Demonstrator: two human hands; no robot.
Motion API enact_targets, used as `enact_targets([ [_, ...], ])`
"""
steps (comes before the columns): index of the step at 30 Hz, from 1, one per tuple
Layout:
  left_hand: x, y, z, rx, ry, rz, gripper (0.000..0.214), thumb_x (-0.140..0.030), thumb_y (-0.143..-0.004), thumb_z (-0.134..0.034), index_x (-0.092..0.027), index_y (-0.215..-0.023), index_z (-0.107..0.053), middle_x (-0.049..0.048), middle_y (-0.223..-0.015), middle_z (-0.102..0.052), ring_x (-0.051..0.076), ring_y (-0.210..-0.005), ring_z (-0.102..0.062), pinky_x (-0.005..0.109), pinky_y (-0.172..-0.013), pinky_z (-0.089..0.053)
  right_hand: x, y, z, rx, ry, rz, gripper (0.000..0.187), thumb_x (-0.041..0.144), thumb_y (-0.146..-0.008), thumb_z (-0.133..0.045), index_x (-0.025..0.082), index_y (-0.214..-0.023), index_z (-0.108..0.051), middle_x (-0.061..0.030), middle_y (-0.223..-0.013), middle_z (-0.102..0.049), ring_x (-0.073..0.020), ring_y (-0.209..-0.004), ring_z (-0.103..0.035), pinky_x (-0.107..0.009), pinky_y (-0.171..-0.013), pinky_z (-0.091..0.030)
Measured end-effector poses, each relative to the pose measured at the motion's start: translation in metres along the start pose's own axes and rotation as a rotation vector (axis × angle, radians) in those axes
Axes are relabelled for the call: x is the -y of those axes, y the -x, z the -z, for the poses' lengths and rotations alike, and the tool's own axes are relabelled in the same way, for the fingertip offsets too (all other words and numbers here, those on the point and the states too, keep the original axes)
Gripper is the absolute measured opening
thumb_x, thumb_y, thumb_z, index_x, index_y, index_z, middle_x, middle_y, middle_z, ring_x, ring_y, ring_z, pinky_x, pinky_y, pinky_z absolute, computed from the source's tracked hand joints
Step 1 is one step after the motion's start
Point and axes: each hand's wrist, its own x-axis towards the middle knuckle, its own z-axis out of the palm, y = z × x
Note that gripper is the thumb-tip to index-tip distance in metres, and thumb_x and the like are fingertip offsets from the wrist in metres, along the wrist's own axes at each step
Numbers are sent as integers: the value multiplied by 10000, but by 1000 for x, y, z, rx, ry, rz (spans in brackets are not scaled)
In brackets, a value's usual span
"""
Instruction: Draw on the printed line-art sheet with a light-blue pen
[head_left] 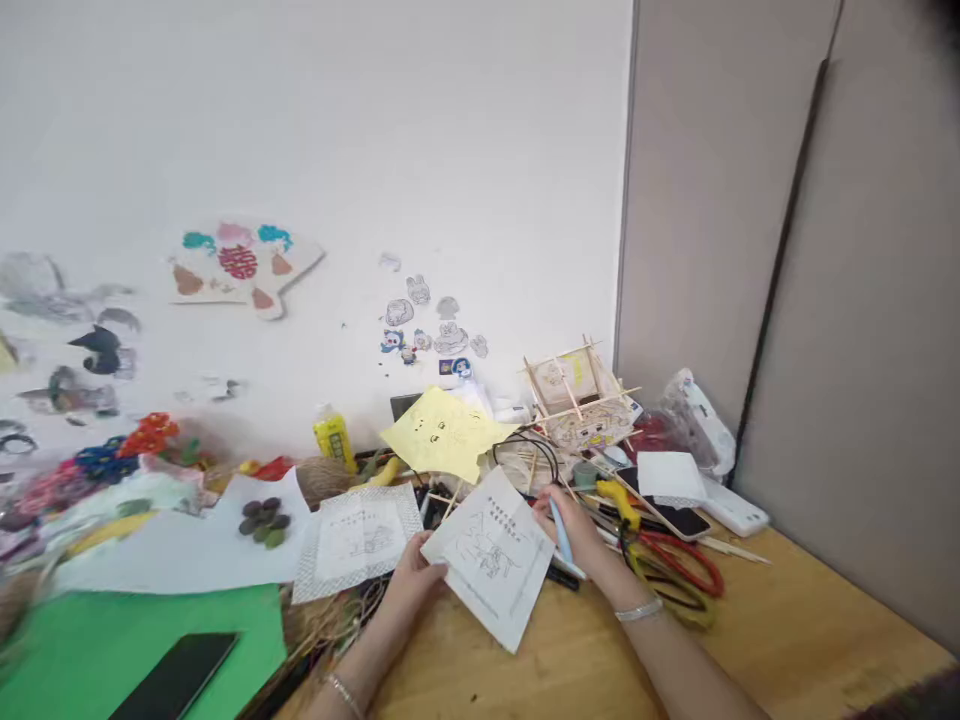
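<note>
A square white sheet with a line drawing and printed characters (491, 560) is tilted in front of me, above the wooden table. My left hand (414, 575) pinches its left corner, fingers partly behind it. On the other side, my right hand (574, 530) is closed round a light blue pen (560, 532), close to the sheet's right edge. Whether the pen touches the paper I cannot tell. Just behind lies a yellow paper with a small drawn face (446, 435). Left of my left hand is another drawing with a patterned border (360, 540).
Scissors with red handles (694, 562), a phone (675, 512) and a white pad (670, 477) lie at right. A stick-frame lantern (581, 395) stands behind. Further left are a yellow bottle (334, 437), a green sheet (240, 610) and a black phone (176, 678).
</note>
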Motion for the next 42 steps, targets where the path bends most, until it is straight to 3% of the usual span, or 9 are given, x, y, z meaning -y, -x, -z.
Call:
enact_targets([
  [6, -5, 3, 2, -21, -172, -49, 341, -119, -436, -507, -169, -771, -551, -23, -663, -607, 194, -697, -561, 267, -619, -434, 21, 2, 12, 102, 175, -33, 237, 121, -732, -526, 155, -947, -619, -86, -865, -638, -206, -822, -572, -275, -731, -419],
  [11, -5, 7, 0, 87, -78, 92, 174, -253, -543, -554, -156, -688, -553, -23, -591, -572, 166, -581, -557, 257, -544, -425, 21, 2, 17, 68, 204, -57, 248, 105, -726, -539, 158, -954, -623, -92, -895, -635, -219, -882, -547, -284, -763, -408],
  [14, -7, 11, 0, 96, -35, 160, 247, -384, -597, -609, -156, -650, -530, -31, -560, -545, 145, -547, -545, 246, -528, -421, 17, 2, 16, 75, 225, -58, 274, 75, -714, -534, 167, -957, -621, -72, -864, -633, -213, -871, -537, -278, -748, -402],
  [21, -13, 18, -3, 105, -186, 79, 303, -401, -592, -647, -166, -568, -457, -52, -504, -484, 113, -489, -471, 214, -476, -345, 19, 2, 16, 114, 230, -22, 267, 73, -734, -516, 171, -956, -627, -53, -795, -630, -206, -834, -532, -275, -720, -387],
  [26, -13, 21, -2, 165, -203, 53, 236, -346, -593, -628, -158, -602, -486, -45, -544, -513, 111, -507, -469, 207, -493, -319, 20, 2, 15, 37, 148, -13, 293, 26, -730, -466, 183, -918, -627, -44, -763, -625, -199, -793, -525, -270, -689, -380],
  [31, -17, 28, 0, 184, -97, 172, 215, -294, -594, -663, -138, -701, -560, 8, -649, -602, 155, -592, -558, 239, -558, -391, 28, 1, 5, -48, -19, -44, 287, 25, -728, -457, 185, -916, -604, -36, -778, -612, -193, -772, -530, -281, -690, -398],
  [34, -19, 31, -1, 166, 3, 229, 259, -302, -619, -678, -130, -786, -580, 42, -729, -638, 174, -637, -593, 260, -597, -428, 36, 1, -1, -86, -123, 46, 277, 34, -737, -458, 188, -925, -591, -33, -781, -603, -196, -792, -536, -300, -720, -409],
  [39, -21, 29, -2, 221, 126, 199, 234, -297, -656, -696, -158, -773, -548, -9, -658, -624, 138, -578, -588, 218, -538, -432, 42, 2, -2, -140, -248, 130, 215, 107, -794, -459, 196, -953, -574, -43, -822, -599, -196, -807, -554, -323, -737, -429],
  [42, -24, 29, -3, 260, 197, 199, 310, -305, -676, -691, -160, -924, -577, 43, -828, -678, 184, -706, -635, 270, -644, -486, 43, 2, 0, -168, -321, 82, 175, 166, -814, -479, 200, -969, -552, -45, -847, -598, -195, -794, -568, -329, -728, -444],
])
